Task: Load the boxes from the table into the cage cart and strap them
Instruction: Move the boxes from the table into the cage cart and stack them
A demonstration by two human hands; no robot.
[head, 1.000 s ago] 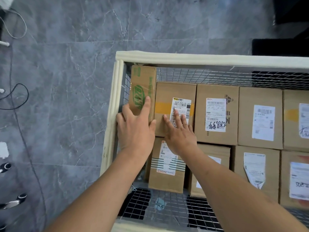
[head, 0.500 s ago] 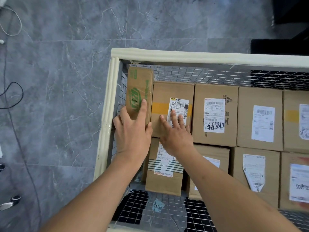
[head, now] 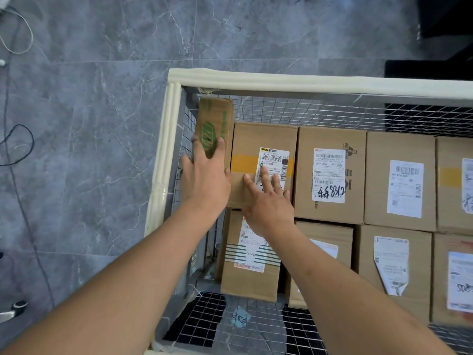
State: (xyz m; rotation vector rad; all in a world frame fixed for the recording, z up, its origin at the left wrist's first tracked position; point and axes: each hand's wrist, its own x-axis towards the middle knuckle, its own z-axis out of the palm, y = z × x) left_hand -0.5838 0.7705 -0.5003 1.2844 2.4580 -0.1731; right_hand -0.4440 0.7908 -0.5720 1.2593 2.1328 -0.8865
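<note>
Box with yellow tape (head: 261,139), far-left of cage cart (head: 256,80): label "502B P021-00 044" | next box right (head: 330,139): label "J4-J06", handwritten "8312" | near-left box (head: 249,283): label "262238" | other labels: unreadable

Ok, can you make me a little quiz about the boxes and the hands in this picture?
1. True or false: the left hand lies on the green-print box.
2. Which box does the right hand touch? A) the yellow-tape box B) the box with black handwriting C) none
3. Fill in: the green-print box stands in the far-left ______ of the cart.

Key: 1 true. 2 A. 3 corner.
</note>
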